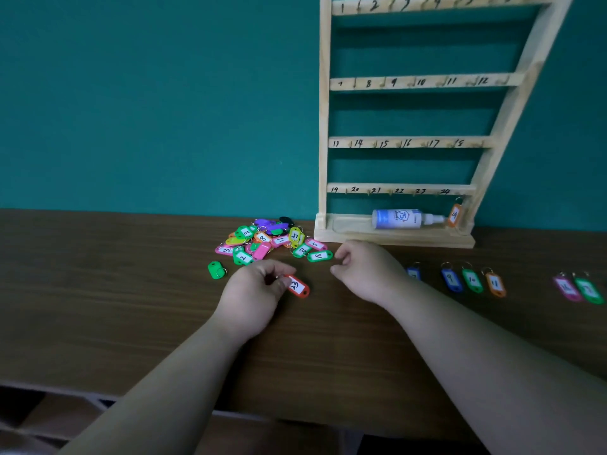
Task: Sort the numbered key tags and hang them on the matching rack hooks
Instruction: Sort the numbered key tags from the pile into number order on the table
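Head view. Tag 23 (298,285), red-orange, is pinched at its ring end by the left hand (253,292). It is held low over the table (115,290), just in front of the pile (267,241); whether it touches the wood cannot be told. The right hand (364,270) is held near it with fingers loosely curled, and nothing is seen in it.

Done so far:
- One tag is seen hung: tag 24 (455,215), on the last hook of the bottom rail of the rack (323,126).
- The other hooks in view appear bare, though the top rail is partly cut off by the frame edge.
- A sorted row is laid on the table to the right. It holds a blue tag (413,273) half hidden behind the right wrist, then tag 9 (451,280), tag 10 (472,280) and tag 11 (495,284).
- Well apart from these lie a purple tag (566,289) and a green tag (589,290); their numbers are too blurred to read.

Left to do:
- The pile holds many unsorted tags.
- One green blank-side tag (216,269) lies apart at its left.
- Sorting is judged partly done and hanging barely begun.

A spray bottle (397,219) lies on the rack base, just beside tag 24.
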